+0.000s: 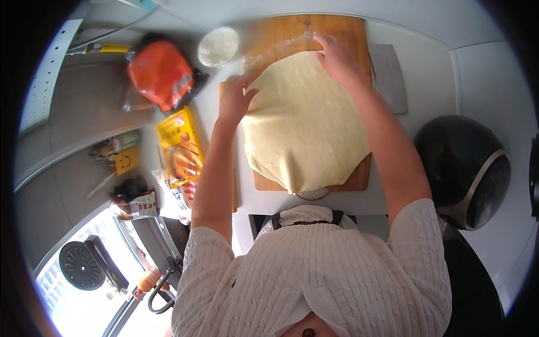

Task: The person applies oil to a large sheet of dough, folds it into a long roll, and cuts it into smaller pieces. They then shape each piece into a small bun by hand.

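Note:
A wide, thin sheet of pale dough point(307, 122) covers most of a wooden cutting board point(286, 29). Its near edge hangs past the board at one spot, with a raised fold there. Clear plastic film point(280, 48) runs as a wrinkled strip along the dough's far edge, between both hands. My right hand point(339, 59) holds the film's right end at the far side, thumb close above the dough. At the dough's left edge, my left hand point(233, 99) holds the other end; its fingertips are partly blurred. Creases run in the dough beside that hand.
Left of the board stand a white bowl of pale powder point(218, 46), a red plastic bag point(160, 73) and a yellow food packet point(181, 147). A black rounded appliance point(454, 164) is on the right. A grey flat sheet point(389, 78) lies beside the board. A faucet point(162, 290) is lower left.

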The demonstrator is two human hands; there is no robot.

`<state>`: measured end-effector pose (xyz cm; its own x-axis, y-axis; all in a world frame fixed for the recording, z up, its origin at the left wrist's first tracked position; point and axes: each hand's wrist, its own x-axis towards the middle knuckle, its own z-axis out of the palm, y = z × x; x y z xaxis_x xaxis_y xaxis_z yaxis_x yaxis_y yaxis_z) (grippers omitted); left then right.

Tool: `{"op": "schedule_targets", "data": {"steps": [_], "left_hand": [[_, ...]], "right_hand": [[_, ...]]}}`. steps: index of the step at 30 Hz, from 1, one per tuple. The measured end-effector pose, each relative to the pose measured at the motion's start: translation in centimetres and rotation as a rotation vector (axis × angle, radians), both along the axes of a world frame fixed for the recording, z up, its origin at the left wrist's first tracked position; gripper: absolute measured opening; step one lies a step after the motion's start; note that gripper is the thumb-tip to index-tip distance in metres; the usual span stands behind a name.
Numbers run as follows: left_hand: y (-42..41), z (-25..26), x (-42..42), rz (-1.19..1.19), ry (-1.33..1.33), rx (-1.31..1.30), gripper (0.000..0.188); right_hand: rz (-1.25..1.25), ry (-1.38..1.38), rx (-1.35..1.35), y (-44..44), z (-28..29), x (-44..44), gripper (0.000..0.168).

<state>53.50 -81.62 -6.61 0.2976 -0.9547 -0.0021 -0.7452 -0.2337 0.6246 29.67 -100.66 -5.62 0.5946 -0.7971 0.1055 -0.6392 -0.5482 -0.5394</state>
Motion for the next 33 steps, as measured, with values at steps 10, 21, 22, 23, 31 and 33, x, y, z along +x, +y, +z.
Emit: {"op": "schedule_targets", "data": {"steps": [10,21,22,23,31,33], "left_hand": [[-4.5,2.6,1.4,0.059,0.037,0.158,0.032],[6.7,5.8,-2.7,-0.329,0.001,-0.187,0.017],[8.2,5.7,-3.6,-0.374,-0.071,-0.130,0.020],[9.6,5.6,-4.4,-0.443,-0.129,-0.021,0.023],[7.4,2.8,-11.4,-0.401,-0.403,0.088,0.055],[6.9,0.8,-11.1,-0.333,-0.502,0.228,0.058]], "right_hand": [[0.025,-0.083,0.397,-4.0,1.0,-1.9,0.020],[0.104,-0.232,0.225,8.2,2.9,-15.9,0.023],[0.131,-0.135,0.159,9.8,3.2,-16.9,0.028],[0.159,-0.038,0.094,10.8,3.3,-17.5,0.032],[0.258,0.003,-0.059,16.0,3.7,-8.3,0.058],[0.249,0.076,-0.118,16.8,2.0,-6.2,0.061]]}}
